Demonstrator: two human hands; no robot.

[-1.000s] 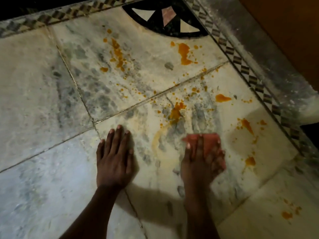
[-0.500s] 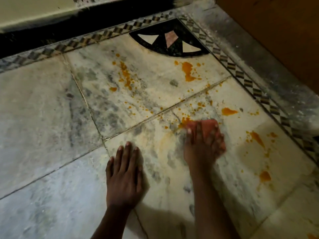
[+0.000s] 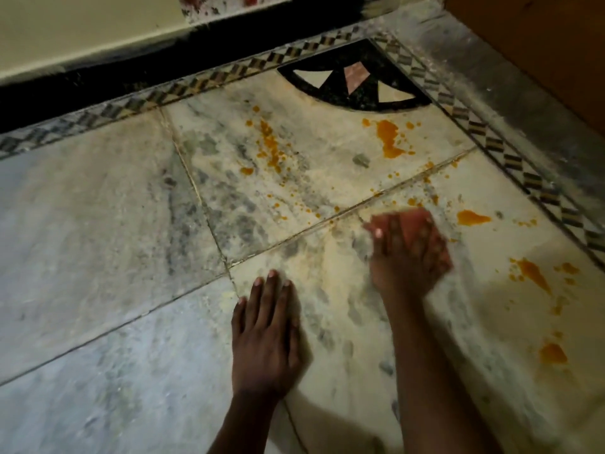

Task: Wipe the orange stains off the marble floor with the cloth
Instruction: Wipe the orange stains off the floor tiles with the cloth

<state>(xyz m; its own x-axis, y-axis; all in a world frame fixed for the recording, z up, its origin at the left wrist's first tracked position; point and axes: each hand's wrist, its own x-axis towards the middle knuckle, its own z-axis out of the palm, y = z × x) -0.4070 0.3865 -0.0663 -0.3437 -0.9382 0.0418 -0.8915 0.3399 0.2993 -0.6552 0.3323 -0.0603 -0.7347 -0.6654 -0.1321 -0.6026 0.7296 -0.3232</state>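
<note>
My right hand (image 3: pixel 404 257) presses a reddish cloth (image 3: pixel 417 224) flat on the marble floor (image 3: pixel 98 224), just below a tile joint; the hand is blurred. My left hand (image 3: pixel 265 332) lies flat and spread on the floor, fingers forward, holding nothing. Orange stains show around: a large blot (image 3: pixel 388 139) near the black inlay, a streak of drops (image 3: pixel 271 145) on the far tile, a patch (image 3: pixel 471 217) right of the cloth, and more marks (image 3: pixel 533 273) and a blot (image 3: pixel 553 353) at the right. A pale yellowish smear (image 3: pixel 330 267) lies between my hands.
A black fan-shaped inlay (image 3: pixel 353 83) sits in the far corner. A chequered border strip (image 3: pixel 510 158) runs along the right and far edges. A dark skirting and cream wall (image 3: pixel 82 37) stand behind; a brown wooden surface (image 3: pixel 540 44) rises at the right.
My right hand has pushed the cloth forward over the floor, across the orange blot near the tile joint, which now shows only a pale smear. My left hand stays planted.
</note>
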